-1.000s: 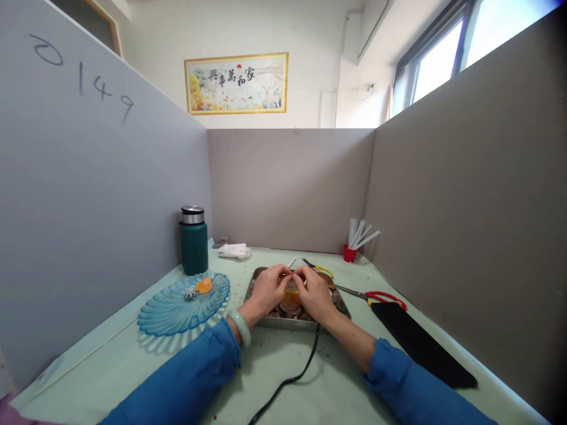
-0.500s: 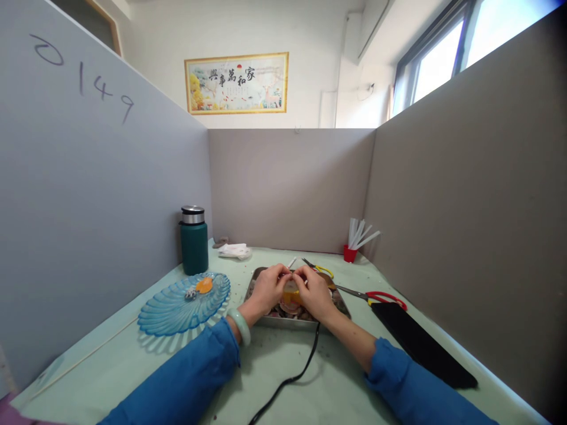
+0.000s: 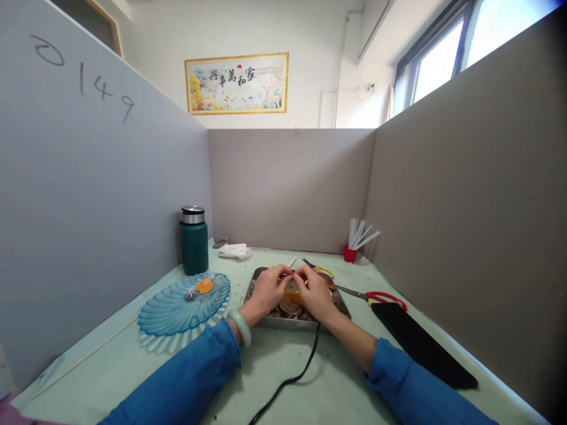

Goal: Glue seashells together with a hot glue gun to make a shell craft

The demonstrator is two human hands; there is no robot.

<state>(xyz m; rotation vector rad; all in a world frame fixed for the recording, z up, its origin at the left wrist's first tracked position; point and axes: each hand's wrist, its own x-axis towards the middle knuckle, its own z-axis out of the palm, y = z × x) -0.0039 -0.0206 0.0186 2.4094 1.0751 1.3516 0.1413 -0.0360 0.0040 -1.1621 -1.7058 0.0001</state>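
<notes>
Above a metal tray (image 3: 283, 323) my left hand (image 3: 271, 287) and my right hand (image 3: 313, 292) meet, fingertips pinched together close to each other. Whatever lies between the fingertips is too small to make out. Shell-like pieces (image 3: 274, 310) fill the tray, and a yellow-orange piece (image 3: 291, 297) shows below my fingers. A pale green bangle (image 3: 240, 327) circles my left wrist. Just behind my hands, a thin white stick (image 3: 292, 262) pokes up. My hands cover much of the tray's middle.
Left stand a blue shell-shaped plate (image 3: 177, 310) with an orange piece, and a green bottle (image 3: 194, 248). Right lie red-handled scissors (image 3: 385, 298), yellow-handled scissors (image 3: 325, 271) and a black flat strip (image 3: 423, 342). A red cup (image 3: 349, 254) holds white sticks. A black cord (image 3: 287, 381) runs toward me.
</notes>
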